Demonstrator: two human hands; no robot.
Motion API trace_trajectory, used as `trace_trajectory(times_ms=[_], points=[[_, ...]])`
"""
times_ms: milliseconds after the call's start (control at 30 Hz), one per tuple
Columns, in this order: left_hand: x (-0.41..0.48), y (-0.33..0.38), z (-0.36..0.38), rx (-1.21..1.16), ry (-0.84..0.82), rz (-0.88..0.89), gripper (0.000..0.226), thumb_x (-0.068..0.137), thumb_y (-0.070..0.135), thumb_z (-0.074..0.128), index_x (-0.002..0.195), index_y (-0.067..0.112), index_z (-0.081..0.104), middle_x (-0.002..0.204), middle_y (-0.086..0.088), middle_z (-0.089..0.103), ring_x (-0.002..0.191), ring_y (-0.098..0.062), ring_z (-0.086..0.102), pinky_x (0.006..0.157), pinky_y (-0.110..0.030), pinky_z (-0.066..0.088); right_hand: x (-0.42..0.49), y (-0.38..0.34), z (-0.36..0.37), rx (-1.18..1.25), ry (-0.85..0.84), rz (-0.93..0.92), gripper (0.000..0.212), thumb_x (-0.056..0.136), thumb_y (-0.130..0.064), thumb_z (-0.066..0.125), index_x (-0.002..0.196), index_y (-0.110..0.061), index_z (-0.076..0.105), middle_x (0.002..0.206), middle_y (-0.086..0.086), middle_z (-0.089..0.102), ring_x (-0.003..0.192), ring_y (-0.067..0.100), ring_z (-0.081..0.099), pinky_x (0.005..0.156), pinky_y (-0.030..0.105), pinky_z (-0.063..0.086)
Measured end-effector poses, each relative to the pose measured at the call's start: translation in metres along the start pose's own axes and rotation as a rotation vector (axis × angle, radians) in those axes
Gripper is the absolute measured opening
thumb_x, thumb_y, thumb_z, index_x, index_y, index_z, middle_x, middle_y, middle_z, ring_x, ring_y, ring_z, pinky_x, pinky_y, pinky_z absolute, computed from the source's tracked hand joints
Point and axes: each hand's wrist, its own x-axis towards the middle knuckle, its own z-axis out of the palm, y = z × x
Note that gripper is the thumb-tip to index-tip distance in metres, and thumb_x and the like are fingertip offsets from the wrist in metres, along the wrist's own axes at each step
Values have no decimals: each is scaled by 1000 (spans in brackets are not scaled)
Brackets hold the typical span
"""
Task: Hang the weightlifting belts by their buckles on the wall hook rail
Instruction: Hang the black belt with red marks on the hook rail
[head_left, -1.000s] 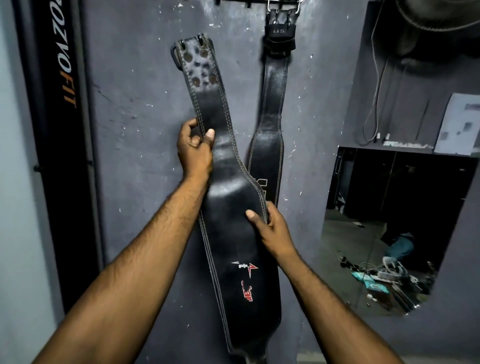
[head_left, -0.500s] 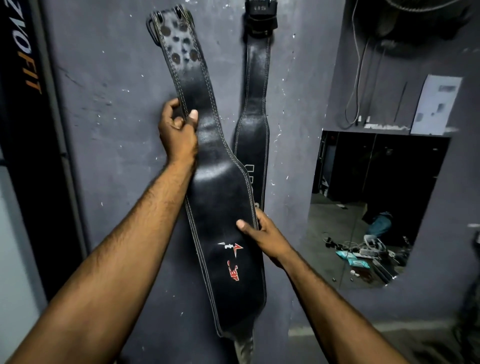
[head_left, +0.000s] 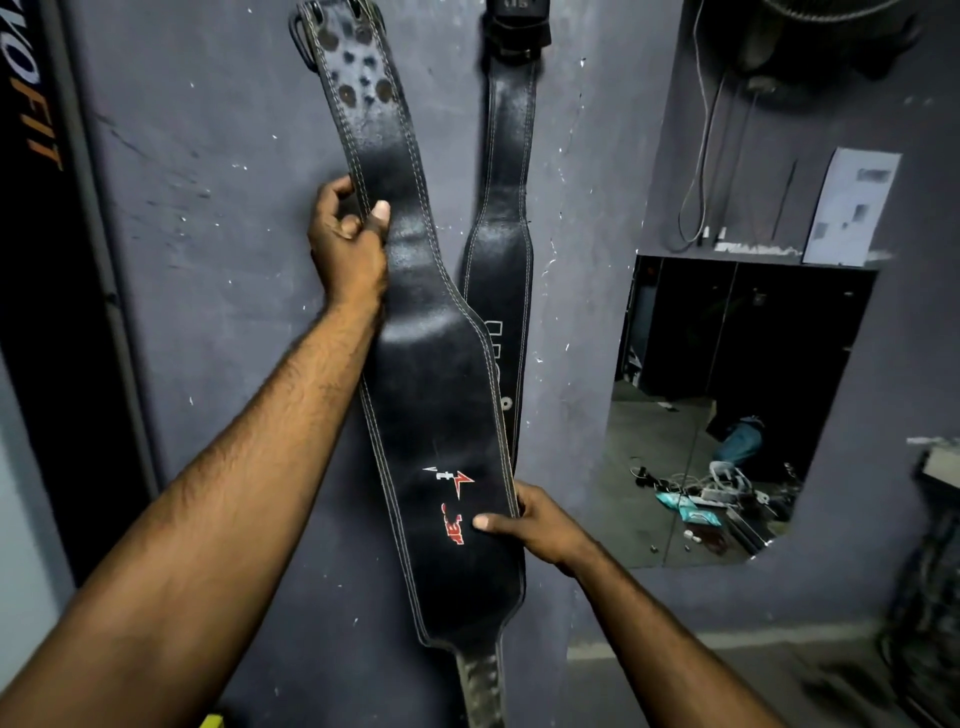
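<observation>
I hold a wide black leather belt (head_left: 431, 374) with a red logo upright against the grey wall (head_left: 218, 260). Its riveted buckle end (head_left: 343, 62) points up near the top edge of the view. My left hand (head_left: 348, 244) grips the belt's narrow upper strap. My right hand (head_left: 540, 525) pinches the right edge of the wide lower part, beside the logo. A second black belt (head_left: 504, 208) hangs down the wall just right of mine, partly hidden behind it. The hook rail is out of view above.
A dark panel with orange lettering (head_left: 36, 260) runs down the left. A wall mirror (head_left: 727, 405) at the right reflects a floor with scattered items. A white paper (head_left: 852, 208) and cords (head_left: 701, 171) hang above it.
My right hand has slid down the belt's right edge to the logo. The view has tipped downward, so the rail and the hanging belt's buckle have left the top.
</observation>
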Motion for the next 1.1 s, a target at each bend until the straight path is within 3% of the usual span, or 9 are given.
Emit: trace_trajectory(times_ms=[333,433,533,633,700,800,867,967,1100], points=[[-3,2,18,-44,-108,-59,38,87,2,65,124,0,58,105,-12,67,86,-11,59,81,-19,51,45,-151,-21,68,195,-349,43,84,-15,78,124,-11,63,118,7,73,109,21,70,96,40,56],[-11,6,28,18,-124,-36,38,81,11,66,119,7,64,102,-6,70,86,-12,60,82,-26,52,61,-199,-25,8,278,-490,21,95,-19,66,109,-5,65,105,9,71,97,19,67,91,35,55],[-19,10,31,61,-163,-4,41,85,16,64,126,8,64,115,-8,72,97,-14,64,96,-36,53,78,-234,-23,-25,410,-568,14,97,-23,62,91,-11,60,84,6,58,80,16,54,79,34,44],[-19,17,21,113,-319,21,46,94,17,58,140,10,54,135,-5,61,122,-12,58,112,-36,44,90,-249,-25,-5,487,-618,23,96,-20,62,112,-4,60,96,10,63,87,16,56,86,35,47],[-24,21,6,269,-466,63,50,100,21,51,149,19,41,143,7,49,130,-2,48,115,-27,37,92,-255,-26,-26,536,-646,29,94,-22,63,119,-10,58,107,12,64,92,16,55,90,34,48],[-39,17,-23,266,-779,-63,60,102,18,51,156,24,24,151,25,32,137,11,35,119,-21,29,93,-261,-22,-26,647,-733,21,91,-21,64,111,-14,59,102,6,65,89,13,55,85,32,49],[-47,6,-40,284,-893,-129,68,97,17,60,155,23,26,156,20,33,140,8,35,122,-28,28,92,-266,-19,2,720,-787,15,92,-16,63,106,-17,58,96,-1,65,87,10,57,83,31,50],[-51,-1,-48,303,-770,-111,73,84,28,70,149,16,39,151,3,49,140,-11,45,121,-45,32,93,-269,-11,-16,763,-800,20,91,-19,63,109,-14,60,101,3,66,91,15,61,87,35,52],[-54,8,-59,253,-743,-158,65,84,20,76,143,22,48,143,8,57,134,-8,52,117,-38,38,93,-270,-4,-1,808,-832,19,91,-17,63,109,-16,59,99,-1,63,89,9,58,82,25,49]])
